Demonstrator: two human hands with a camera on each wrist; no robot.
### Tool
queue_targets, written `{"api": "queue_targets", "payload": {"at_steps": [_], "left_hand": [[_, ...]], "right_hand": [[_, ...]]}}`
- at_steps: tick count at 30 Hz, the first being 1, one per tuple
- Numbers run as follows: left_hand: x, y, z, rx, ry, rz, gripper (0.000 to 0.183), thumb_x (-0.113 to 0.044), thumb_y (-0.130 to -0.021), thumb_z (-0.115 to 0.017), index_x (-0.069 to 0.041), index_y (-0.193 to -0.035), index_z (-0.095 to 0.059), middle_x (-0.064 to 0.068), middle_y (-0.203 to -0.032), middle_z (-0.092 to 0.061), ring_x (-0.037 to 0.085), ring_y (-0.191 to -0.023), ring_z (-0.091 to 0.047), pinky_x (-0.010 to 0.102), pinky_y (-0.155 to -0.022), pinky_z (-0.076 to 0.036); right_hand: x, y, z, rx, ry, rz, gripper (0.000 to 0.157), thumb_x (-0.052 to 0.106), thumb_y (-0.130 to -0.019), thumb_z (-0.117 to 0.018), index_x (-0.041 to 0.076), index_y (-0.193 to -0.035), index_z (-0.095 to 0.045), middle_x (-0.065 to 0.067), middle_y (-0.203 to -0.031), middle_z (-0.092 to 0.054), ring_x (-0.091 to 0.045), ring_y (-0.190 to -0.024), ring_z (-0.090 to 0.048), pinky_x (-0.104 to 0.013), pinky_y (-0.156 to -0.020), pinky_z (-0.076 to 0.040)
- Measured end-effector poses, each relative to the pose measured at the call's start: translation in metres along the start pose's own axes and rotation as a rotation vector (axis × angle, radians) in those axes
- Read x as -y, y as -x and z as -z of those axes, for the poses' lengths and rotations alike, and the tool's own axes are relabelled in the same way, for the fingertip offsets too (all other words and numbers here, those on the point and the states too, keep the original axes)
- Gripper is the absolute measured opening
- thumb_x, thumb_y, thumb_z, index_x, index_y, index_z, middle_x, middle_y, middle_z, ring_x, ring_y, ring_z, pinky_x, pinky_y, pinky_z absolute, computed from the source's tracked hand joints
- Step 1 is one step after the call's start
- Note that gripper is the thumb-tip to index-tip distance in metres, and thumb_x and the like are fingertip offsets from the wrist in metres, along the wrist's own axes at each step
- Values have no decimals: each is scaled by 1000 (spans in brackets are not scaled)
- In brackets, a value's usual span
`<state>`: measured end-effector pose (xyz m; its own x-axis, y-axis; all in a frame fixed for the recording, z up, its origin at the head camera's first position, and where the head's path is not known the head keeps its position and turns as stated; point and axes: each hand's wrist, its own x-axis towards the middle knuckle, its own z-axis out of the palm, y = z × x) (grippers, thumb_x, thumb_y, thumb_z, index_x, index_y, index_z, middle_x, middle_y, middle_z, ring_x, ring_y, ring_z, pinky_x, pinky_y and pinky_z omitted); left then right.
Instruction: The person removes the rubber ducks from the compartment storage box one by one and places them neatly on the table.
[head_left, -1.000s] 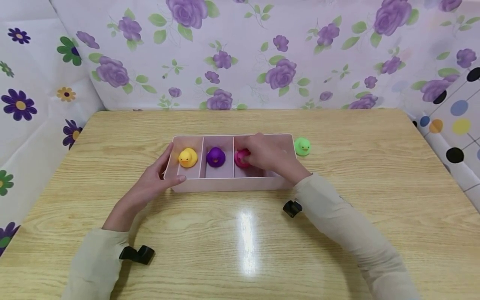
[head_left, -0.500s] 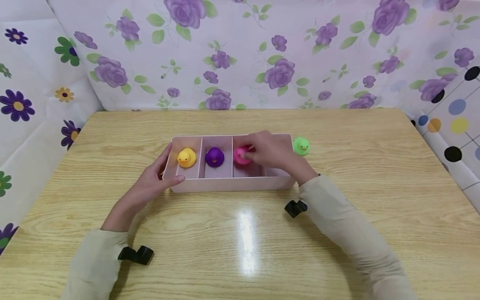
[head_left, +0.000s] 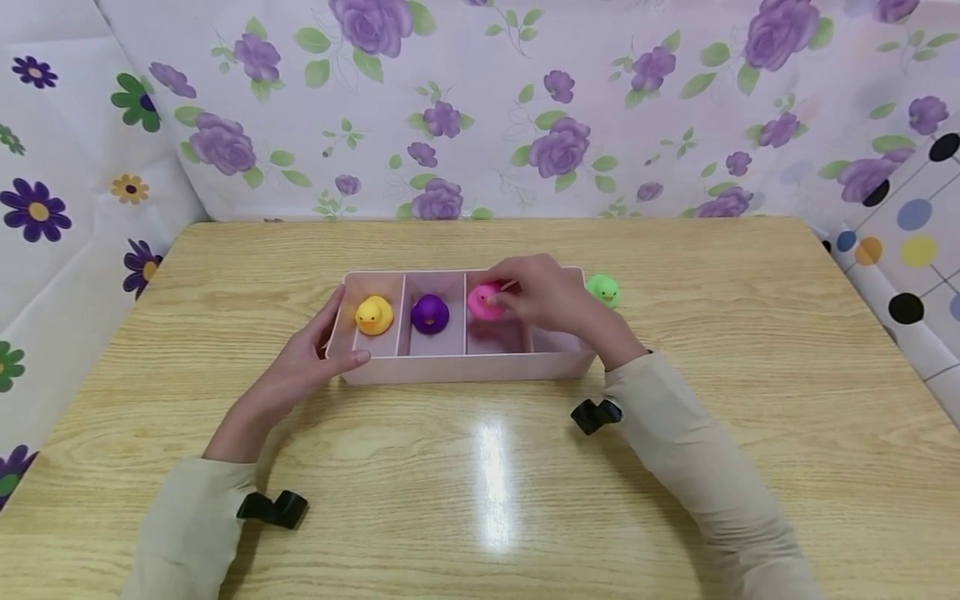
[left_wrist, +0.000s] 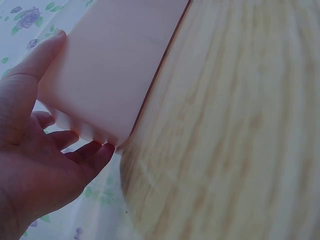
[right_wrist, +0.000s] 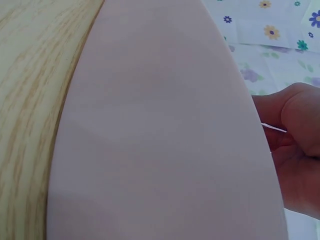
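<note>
A pale pink divided box [head_left: 450, 369] rests on the table with its long side toward me. My left hand [head_left: 303, 367] holds its left end; in the left wrist view the thumb lies on the front wall and the fingers [left_wrist: 95, 155] curl along the end wall. My right hand [head_left: 551, 300] reaches over the box and pinches a pink rubber duck [head_left: 484, 302] above the third compartment from the left. In the right wrist view the box's wall hides the duck. A yellow rubber duck [head_left: 373, 315] sits in the leftmost compartment, a purple rubber duck [head_left: 430, 314] in the second.
Just past the box's right end, a green rubber duck [head_left: 604, 291] stands on the wooden table [head_left: 405, 483]. The right forearm partly covers the rightmost compartment. A flowered sheet [head_left: 480, 108] hangs behind the table's far edge, with patterned sheets at both sides.
My right hand has risen slightly and shifted right and away from me, bringing the pink duck up within its compartment. The left hand and the box stay in place.
</note>
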<state>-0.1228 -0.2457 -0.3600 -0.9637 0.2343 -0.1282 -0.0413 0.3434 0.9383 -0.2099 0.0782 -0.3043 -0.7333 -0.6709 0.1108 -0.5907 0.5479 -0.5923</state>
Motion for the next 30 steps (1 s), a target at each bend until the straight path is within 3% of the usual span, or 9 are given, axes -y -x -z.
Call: {"api": "queue_targets", "payload": {"at_steps": [7,20,30], "left_hand": [[0,-1,0,-2,-7,8,98,-15,-94,-69,-25,-161,3,5,-167,5,32,-151,1,57,-118,-12],[-1,0,0,2,-8,20,98,-15,-94,-69,-24,-161,3,6,-167,5,33,-151,1,57,-118,-11],[-1,0,-1,-4,-8,27,98,-16,-95,-68,-25,-161,3,5,-167,6,33,-151,2,57,-119,-10]], "right_hand": [[-2,3,2,-43,-28,21,28,-6,-92,-66,-6,-119,-69,-19,-115,-70,-30,-105,-67,-37,-92,-54],[-7,14,13,-105,-48,63,27,-11,-88,-67,-4,-113,-73,-16,-107,-73,-27,-99,-69,-37,-89,-55],[-8,31,23,-183,-49,-68,28,-7,-88,-70,-1,-115,-74,-15,-110,-73,-28,-102,-69,-38,-89,-56]]}}
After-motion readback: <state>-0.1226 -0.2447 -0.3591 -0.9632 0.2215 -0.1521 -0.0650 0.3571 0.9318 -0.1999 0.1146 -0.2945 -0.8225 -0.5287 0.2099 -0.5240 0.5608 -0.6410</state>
